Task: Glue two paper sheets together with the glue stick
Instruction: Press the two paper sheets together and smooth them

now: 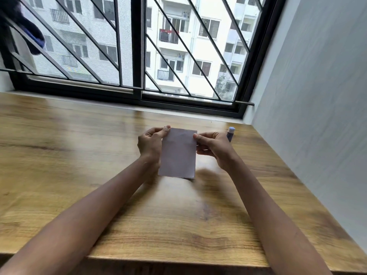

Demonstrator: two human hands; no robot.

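Observation:
A small pale paper sheet (178, 153) is held up above the wooden table (79, 159), its face toward me. My left hand (150, 142) pinches its upper left corner and my right hand (213, 147) pinches its upper right edge. I cannot tell whether this is one sheet or two lying flush. A glue stick (231, 133) with a pale cap stands upright on the table just behind my right hand, partly hidden by it.
A barred window (139, 56) runs along the far edge of the table. A grey wall (317, 116) borders the table on the right. A dark cloth (21, 26) hangs at the upper left.

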